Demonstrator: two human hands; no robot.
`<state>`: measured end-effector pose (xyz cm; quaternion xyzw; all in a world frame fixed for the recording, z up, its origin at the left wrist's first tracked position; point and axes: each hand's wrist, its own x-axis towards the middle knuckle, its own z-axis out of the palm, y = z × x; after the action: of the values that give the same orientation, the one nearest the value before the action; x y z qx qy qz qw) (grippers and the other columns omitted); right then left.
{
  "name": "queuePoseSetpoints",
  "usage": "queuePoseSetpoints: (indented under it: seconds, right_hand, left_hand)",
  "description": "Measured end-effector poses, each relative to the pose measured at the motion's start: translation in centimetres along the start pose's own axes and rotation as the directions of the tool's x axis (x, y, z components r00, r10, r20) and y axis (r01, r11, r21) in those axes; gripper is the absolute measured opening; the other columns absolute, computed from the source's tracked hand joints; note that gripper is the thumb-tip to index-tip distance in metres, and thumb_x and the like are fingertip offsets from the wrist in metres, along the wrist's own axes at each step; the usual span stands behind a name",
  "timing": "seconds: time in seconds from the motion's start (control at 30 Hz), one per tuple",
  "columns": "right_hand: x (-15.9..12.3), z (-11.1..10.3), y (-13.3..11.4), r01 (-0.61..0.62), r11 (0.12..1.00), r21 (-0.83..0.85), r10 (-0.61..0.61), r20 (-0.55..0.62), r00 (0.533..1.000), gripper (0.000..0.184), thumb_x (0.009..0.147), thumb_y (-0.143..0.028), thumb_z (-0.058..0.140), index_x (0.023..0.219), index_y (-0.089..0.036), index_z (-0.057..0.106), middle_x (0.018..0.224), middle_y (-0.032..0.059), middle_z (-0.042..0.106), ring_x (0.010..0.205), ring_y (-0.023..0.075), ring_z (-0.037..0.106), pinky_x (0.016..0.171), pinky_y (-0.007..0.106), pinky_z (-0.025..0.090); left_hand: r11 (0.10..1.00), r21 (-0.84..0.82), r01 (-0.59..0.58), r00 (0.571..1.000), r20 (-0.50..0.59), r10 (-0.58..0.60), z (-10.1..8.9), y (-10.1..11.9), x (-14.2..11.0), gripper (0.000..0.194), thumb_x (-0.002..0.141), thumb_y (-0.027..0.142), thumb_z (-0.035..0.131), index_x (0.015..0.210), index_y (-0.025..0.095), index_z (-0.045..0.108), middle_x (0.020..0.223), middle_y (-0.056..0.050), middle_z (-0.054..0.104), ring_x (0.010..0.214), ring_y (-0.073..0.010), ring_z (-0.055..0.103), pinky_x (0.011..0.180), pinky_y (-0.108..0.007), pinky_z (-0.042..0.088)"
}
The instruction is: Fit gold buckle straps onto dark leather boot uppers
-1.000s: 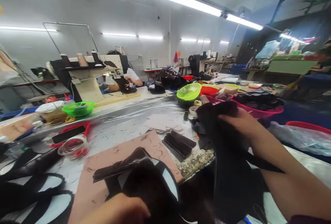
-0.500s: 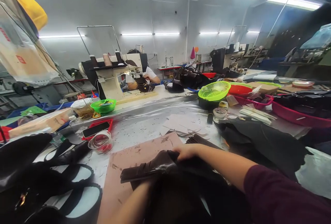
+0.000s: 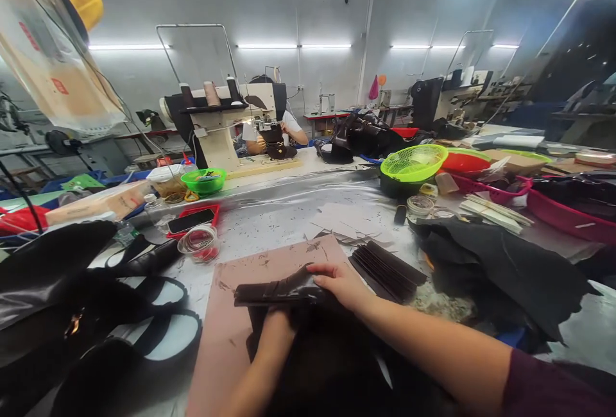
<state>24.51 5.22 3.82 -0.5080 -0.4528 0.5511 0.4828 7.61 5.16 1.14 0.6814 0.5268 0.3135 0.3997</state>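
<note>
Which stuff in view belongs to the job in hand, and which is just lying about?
Job in hand:
- dark leather piece, right hand on it, left hand partly hidden under its edge
- pink board beneath
- possibly the stack of dark strips, untouched

Likely just lying about:
- phone in red tray
- green bowl
- lime-green mesh basket

Silvery table (image 3: 269, 215) | on it: pink board (image 3: 226, 321) | pale sheets (image 3: 344, 218) | red tray (image 3: 216, 214)

Dark brown leather piece (image 3: 289, 289): glossy and creased along a thick, band-like far edge. Held crosswise over pink board (image 3: 226, 346), covering the near right part of that board; too dark for detail lower down.
</note>
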Motion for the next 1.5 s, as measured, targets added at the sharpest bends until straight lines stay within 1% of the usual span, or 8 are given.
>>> queuePoseSetpoints:
  seconds: [0.23, 0.37, 0.5, 0.6, 0.7, 0.87, 1.2, 1.5]
  right_hand:
    - [-0.9, 0.2, -0.1, -0.002, 1.000, -0.009, 0.002, -0.020, 1.000, 0.027, 0.058, -0.028, 0.068, 0.084, -0.021, 0.070, 0.086, 0.0026, 0.069, 0.083, 0.0209, 0.060, 0.084, 0.039, 0.043]
    - [-2.6, 0.1, -2.1, 0.119, 0.993, -0.013, -0.117, 0.111, 0.987, 0.038, 0.064, -0.032, 0.064, 0.101, -0.022, 0.065, 0.087, 0.0027, 0.067, 0.075, 0.0179, 0.061, 0.071, 0.034, 0.049]
    - [-6.0, -1.3, -6.9, 0.513, 0.777, -0.366, -0.428, 0.290, 0.856, 0.040, 0.076, -0.028, 0.057, 0.115, -0.025, 0.057, 0.060, -0.0035, 0.058, 0.048, 0.0108, 0.053, 0.047, 0.023, 0.045]
    - [-8.2, -2.0, -9.7, 0.700, 0.324, -0.636, -0.780, 0.238, 0.578, 0.029, 0.079, -0.028, 0.057, 0.107, -0.025, 0.061, 0.077, 0.0026, 0.060, 0.056, 0.0116, 0.054, 0.051, 0.024, 0.046]
    - [-8.6, -1.5, -9.8, 0.731, -0.093, -0.677, -0.842, 0.445, 0.306, 0.023, 0.080, -0.024, 0.056, 0.103, -0.021, 0.059, 0.109, 0.0112, 0.055, 0.071, 0.0145, 0.056, 0.058, 0.026, 0.047]
    - [-7.4, -0.9, -7.1, 0.844, -0.301, -0.444, -0.501, 0.827, 0.256, 0.018, 0.086, -0.014, 0.042, 0.078, -0.016, 0.057, 0.090, 0.0068, 0.063, 0.072, 0.0138, 0.053, 0.058, 0.023, 0.043]
    - [-8.4, 0.5, -6.6, 0.877, -0.334, -0.345, -0.511, 0.848, 0.139, 0.016, 0.084, -0.017, 0.048, 0.070, -0.021, 0.054, 0.064, -0.0027, 0.052, 0.068, 0.0123, 0.046, 0.086, 0.030, 0.036]
    - [-9.3, 2.6, -6.6, 0.835, -0.297, -0.463, -0.526, 0.809, 0.262, 0.019, 0.079, -0.012, 0.041, 0.064, -0.018, 0.053, 0.079, 0.0045, 0.055, 0.057, 0.0124, 0.042, 0.056, 0.028, 0.033]
  left_hand:
    - [0.616, -0.674, 0.407, 0.893, 0.151, -0.424, -4.1, -1.9, -3.8, 0.032, 0.062, 0.034, 0.069, 0.088, 0.018, 0.062, 0.073, -0.005, 0.070, 0.075, -0.0233, 0.066, 0.075, -0.035, 0.049]
    - [0.750, -0.604, 0.271, 0.935, -0.018, -0.353, -8.5, 0.5, -3.1, 0.034, 0.052, 0.033, 0.075, 0.079, 0.017, 0.063, 0.064, -0.002, 0.067, 0.067, -0.0211, 0.064, 0.065, -0.031, 0.049]
    - [0.962, -0.198, -0.188, 0.973, -0.175, 0.154, -13.7, 8.1, -2.0, 0.026, 0.059, 0.036, 0.067, 0.077, 0.018, 0.065, 0.078, -0.005, 0.068, 0.081, -0.0258, 0.062, 0.076, -0.037, 0.048]
    - [0.765, 0.281, -0.579, 0.808, 0.071, 0.586, -14.6, 14.1, -2.2, 0.018, 0.069, 0.026, 0.055, 0.081, 0.020, 0.067, 0.100, -0.006, 0.065, 0.094, -0.0239, 0.059, 0.085, -0.033, 0.043]
    - [0.466, 0.409, -0.785, 0.620, 0.536, 0.573, -12.6, 16.4, -2.2, 0.025, 0.077, 0.017, 0.044, 0.087, 0.023, 0.065, 0.105, -0.005, 0.063, 0.099, -0.0197, 0.057, 0.086, -0.029, 0.041]
    - [0.236, 0.371, -0.898, 0.440, 0.776, 0.452, -9.4, 13.2, -0.8, 0.021, 0.076, 0.009, 0.044, 0.073, 0.021, 0.062, 0.066, -0.003, 0.063, 0.068, -0.0164, 0.058, 0.082, -0.031, 0.039]
    - [0.244, 0.619, -0.747, 0.654, 0.616, 0.440, -9.1, 12.1, -3.0, 0.009, 0.062, 0.017, 0.052, 0.069, 0.017, 0.058, 0.068, -0.005, 0.062, 0.073, -0.0208, 0.055, 0.076, -0.034, 0.038]
    - [0.345, 0.795, -0.499, 0.784, 0.244, 0.571, -8.5, 10.4, -6.0, 0.017, 0.064, 0.013, 0.052, 0.080, 0.015, 0.058, 0.092, -0.010, 0.062, 0.095, -0.0262, 0.052, 0.091, -0.041, 0.033]
